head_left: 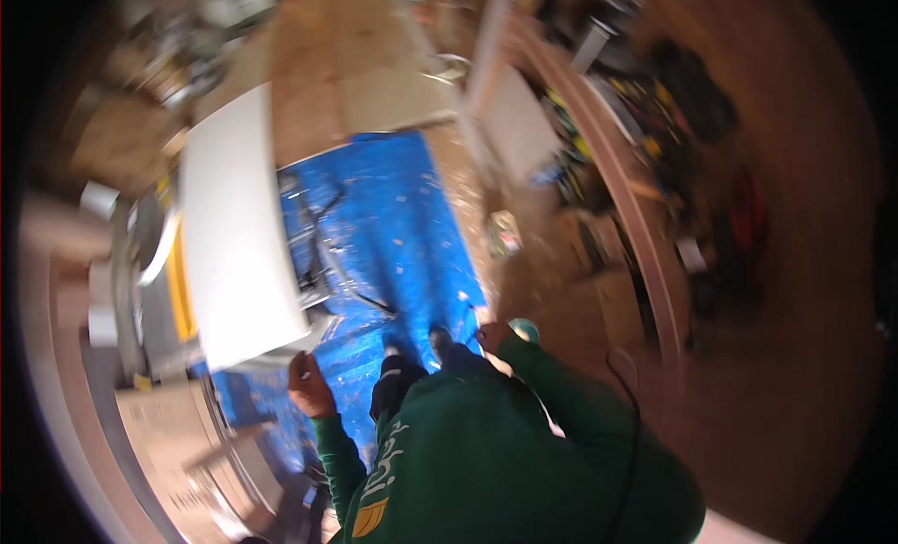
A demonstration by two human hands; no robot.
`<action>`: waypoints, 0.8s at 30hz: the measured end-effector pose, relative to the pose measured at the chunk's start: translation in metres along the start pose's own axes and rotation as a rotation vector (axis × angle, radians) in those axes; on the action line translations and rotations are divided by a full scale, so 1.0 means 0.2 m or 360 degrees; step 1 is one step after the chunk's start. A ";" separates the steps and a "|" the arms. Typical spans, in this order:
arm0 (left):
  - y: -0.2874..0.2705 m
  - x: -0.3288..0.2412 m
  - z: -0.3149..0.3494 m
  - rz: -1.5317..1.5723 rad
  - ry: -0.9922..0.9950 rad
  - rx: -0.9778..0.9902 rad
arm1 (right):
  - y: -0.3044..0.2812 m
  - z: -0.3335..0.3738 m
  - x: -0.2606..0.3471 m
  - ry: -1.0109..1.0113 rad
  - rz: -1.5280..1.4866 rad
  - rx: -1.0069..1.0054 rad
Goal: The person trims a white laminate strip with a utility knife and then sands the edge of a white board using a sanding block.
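My left hand (311, 387) is just off the near corner of a large white panel (238, 226). Its fingers look curled together, with a tiny pale spot at them; I cannot make out what they hold, if anything. Out to the right of my legs, my right hand (493, 336) hangs low over the edge of a blue plastic sheet (393, 226). Blur smears its fingers, so their state is unclear. The white panel lies on a machine or bench with a yellow stripe (180, 282), and dark metal bars (313, 240) jut out from beneath it over the sheet.
Cardboard boxes (168, 432) stand at the lower left. A long wooden beam (599, 142) crosses the right side, with blurred tools and dark bags (692, 90) beyond it. A small packet (503, 233) lies right of the sheet. A dark cord (634, 422) hangs by my right side.
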State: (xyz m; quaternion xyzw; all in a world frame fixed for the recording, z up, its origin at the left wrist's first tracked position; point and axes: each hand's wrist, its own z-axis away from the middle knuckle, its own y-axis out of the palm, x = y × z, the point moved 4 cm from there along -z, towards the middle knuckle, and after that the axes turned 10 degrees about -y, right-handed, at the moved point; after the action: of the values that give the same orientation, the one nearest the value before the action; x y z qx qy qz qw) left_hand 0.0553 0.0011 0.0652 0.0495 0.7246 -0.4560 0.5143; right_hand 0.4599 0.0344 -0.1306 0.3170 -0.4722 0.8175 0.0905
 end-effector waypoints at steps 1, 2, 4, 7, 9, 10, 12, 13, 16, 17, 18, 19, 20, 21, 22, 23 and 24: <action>0.05 -0.04 -0.06 -0.0128 0.0151 0.0054 | 0.04 0.05 -0.06 0.0161 -0.0019 0.0010; 0.10 -0.10 -0.14 -0.0242 0.0312 0.0052 | 0.07 0.07 -0.11 0.0272 -0.0032 0.0024; 0.24 -0.24 -0.30 -0.0371 0.0533 0.0221 | 0.13 0.20 -0.20 0.0476 -0.0121 0.0003; 0.39 -0.27 -0.50 -0.0520 0.0743 0.0410 | 0.17 0.30 -0.07 0.0645 -0.0512 -0.0091; 0.45 -0.18 -0.63 -0.0693 0.0692 0.0436 | 0.01 0.35 0.05 0.0715 -0.0758 -0.0234; 0.47 -0.13 -0.68 -0.0738 0.0670 0.0422 | -0.09 0.34 0.13 0.0616 -0.0773 -0.0350; 0.52 -0.10 -0.67 -0.1084 0.0582 0.0406 | -0.34 0.35 0.32 0.0451 -0.0967 -0.0499; 0.53 -0.06 -0.68 -0.1094 0.0659 0.0391 | -0.52 0.36 0.46 0.0378 -0.1140 -0.0538; 0.53 -0.10 -0.67 -0.1065 0.0717 0.0332 | -1.16 0.45 0.97 -0.0521 -0.1348 -0.0359; 0.54 -0.12 -0.65 -0.1024 0.0755 0.0336 | -1.37 0.52 1.12 -0.0946 -0.1225 -0.0372; 0.53 -0.12 -0.65 -0.1005 0.0793 0.0307 | -1.46 0.56 1.21 -0.1386 -0.1329 -0.0202; 0.54 -0.12 -0.65 -0.0998 0.0754 0.0309 | -1.56 0.62 1.30 -0.1801 -0.1414 -0.0013; 0.52 -0.11 -0.69 -0.0978 0.0790 0.0262 | -1.65 0.65 1.38 -0.2071 -0.1338 0.0056; 0.49 -0.08 -0.70 -0.0953 0.0819 0.0236 | -1.72 0.70 1.46 -0.2316 -0.1262 0.0128; 0.50 -0.08 -0.69 -0.0948 0.0751 0.0245 | -1.80 0.72 1.49 -0.2403 -0.1124 0.0175; 0.48 -0.09 -0.69 -0.0939 0.0756 0.0224 | -1.89 0.72 1.50 -0.2521 -0.0993 0.0249; 0.50 -0.12 -0.68 -0.0928 0.0761 0.0202 | -1.99 0.71 1.52 -0.2544 -0.0904 0.0313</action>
State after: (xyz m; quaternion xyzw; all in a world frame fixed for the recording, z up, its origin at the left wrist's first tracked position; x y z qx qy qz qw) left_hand 0.0257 0.1644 0.0305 -0.0221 0.7782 -0.6026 0.1755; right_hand 0.4607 0.0844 0.3875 0.9114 -0.2237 0.3317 -0.0963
